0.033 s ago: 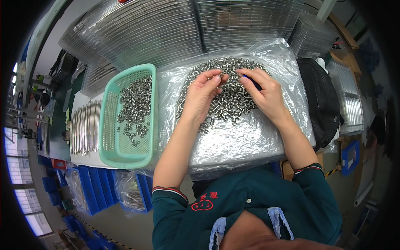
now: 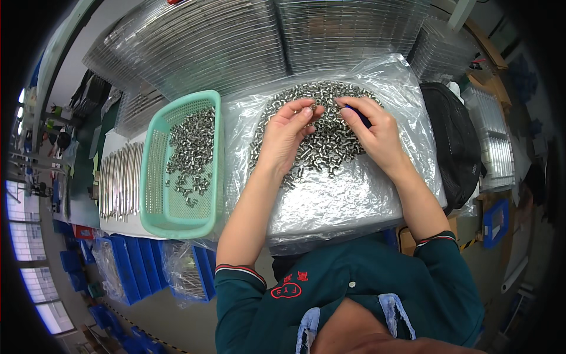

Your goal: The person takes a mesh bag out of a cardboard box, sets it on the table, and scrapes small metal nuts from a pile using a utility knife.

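Starting closest to you: that bare front stretch of the plastic sheet (image 2: 330, 203) is handy, so I'd leave it bare as a catch zone. Drop a part there and you'll spot it way faster than in the pile.

Now the hands. Your left hand (image 2: 284, 131) has a narrow grip, thumb and forefinger pinching a small metal part (image 2: 313, 107) right over the pile. Pinch by the edges if you can, so the fingertips don't cover the bit you're working on. Your right hand (image 2: 380, 127) is curled around a dark blue object (image 2: 361, 116), grip closed on it; its working end is too small for me to make out. There's a little gap between the two hands, so imo line the part up first, then close that gap slowly. Shoving from an angle could flick it loose.

The pile of metal parts (image 2: 321, 152) sits under and around your fingers, so a slip probably means losing that piece among its twins. A touch higher might help.

Off to your left, the mint-green basket (image 2: 177, 229) has more loose parts in it. Farthest back are the stacked clear trays (image 2: 206, 53), well clear of your knuckles.
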Tool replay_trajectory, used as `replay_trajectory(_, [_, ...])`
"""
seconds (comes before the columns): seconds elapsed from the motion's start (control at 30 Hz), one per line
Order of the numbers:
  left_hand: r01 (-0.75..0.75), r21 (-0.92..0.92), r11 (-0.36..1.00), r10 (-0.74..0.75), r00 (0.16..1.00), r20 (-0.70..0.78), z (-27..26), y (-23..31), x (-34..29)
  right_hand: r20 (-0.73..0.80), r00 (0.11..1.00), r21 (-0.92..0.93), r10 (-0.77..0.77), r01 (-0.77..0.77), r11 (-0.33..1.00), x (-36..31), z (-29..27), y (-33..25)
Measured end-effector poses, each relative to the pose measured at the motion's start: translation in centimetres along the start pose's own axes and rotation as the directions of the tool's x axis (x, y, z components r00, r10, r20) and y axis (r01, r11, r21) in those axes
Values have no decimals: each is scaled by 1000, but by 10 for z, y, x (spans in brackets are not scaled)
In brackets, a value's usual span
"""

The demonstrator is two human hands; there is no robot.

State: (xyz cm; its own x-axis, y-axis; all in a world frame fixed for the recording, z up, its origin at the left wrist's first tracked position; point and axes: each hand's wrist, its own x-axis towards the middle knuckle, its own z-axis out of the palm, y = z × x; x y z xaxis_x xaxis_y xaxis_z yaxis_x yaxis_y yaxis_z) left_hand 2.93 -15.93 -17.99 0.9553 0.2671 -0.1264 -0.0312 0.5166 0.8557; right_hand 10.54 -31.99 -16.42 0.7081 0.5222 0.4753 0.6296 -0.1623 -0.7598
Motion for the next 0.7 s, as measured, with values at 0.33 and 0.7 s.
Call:
replay_trajectory(0.33, [183,-221,958,-162,980,112,-4,-3,-1,345,844,561,410,-536,630,-1,-1,-6])
replay_trajectory(0.7, [175,-239,955,-142,979,147,-4,-4,1,537,721,621,438,-689,374,-4,5,-6])
